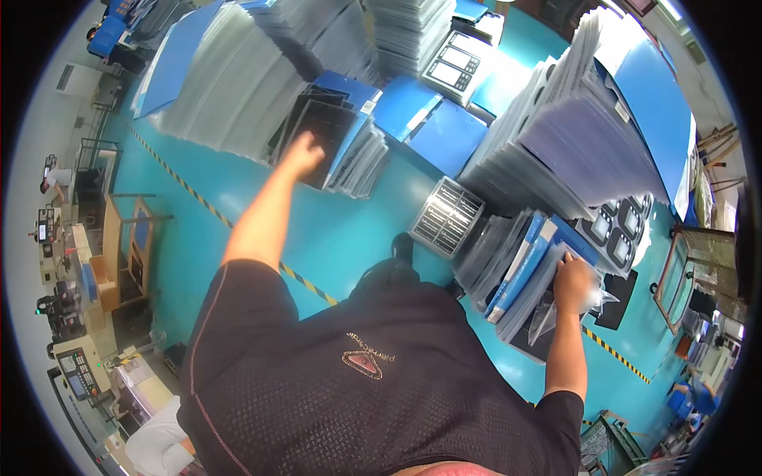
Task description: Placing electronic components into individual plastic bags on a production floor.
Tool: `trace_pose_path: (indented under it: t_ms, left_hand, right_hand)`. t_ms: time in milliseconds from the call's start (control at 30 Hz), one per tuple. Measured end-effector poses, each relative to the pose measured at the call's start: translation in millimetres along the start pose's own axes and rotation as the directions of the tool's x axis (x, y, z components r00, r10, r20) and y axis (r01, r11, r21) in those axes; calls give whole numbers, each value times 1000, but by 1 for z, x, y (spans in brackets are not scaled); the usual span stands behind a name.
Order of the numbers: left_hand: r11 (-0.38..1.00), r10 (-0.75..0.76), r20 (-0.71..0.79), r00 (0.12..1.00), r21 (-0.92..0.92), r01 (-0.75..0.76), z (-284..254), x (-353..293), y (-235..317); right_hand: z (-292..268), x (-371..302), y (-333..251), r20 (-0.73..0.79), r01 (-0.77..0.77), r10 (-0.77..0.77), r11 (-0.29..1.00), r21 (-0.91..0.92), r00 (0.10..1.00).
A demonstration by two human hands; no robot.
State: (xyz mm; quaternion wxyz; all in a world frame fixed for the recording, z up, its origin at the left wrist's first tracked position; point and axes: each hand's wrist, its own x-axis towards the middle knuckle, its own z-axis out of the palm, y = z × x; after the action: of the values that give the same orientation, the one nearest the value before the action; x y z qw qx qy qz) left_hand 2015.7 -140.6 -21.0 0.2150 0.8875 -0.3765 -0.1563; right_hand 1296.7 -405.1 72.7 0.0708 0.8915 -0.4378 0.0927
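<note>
My left hand (302,157) reaches out to the front left, fingers apart, over a dark flat panel (324,127) at the front of a small stack. Whether its fingertips touch the panel I cannot tell. Blue boards (349,89) and clear-edged sheets (361,163) stand beside that panel. On the right, my right hand (573,285) is closed at the upper edge of a leaning row of sheets (530,289), partly blurred. Crumpled clear plastic film (605,298) sticks out from it. A blue board with a pale edge strip (516,270) stands within the row.
Tall stacks of translucent sheets rise at the front left (230,87) and front right (587,151). Blue boards (444,135) lie between them. A panel with rectangular cutouts (447,218) is on the teal floor (349,238). Wooden-framed racks (131,254) stand left, a metal-framed cart (675,278) right.
</note>
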Motion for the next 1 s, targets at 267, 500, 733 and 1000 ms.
trace_pose_path:
  t_ms: [267,500,733,1000]
  left_hand:
    - [985,-56,816,575,-48,164,122,-210,54]
    - [957,-170,798,578,-7,292,112,-266,134]
    - [933,72,686,724,-303,195,133,-263,249]
    - [895,355,720,596,-445,5,163,-266,430]
  right_hand:
    - [-6,8,12,-47,82,-77,990,117,996]
    - [-3,-2,25,-202,106,-63,972,209,977]
    - [-2,17,44,77,46,-62,980,196,995]
    - [5,28,44,167,94,-120,983,155,979]
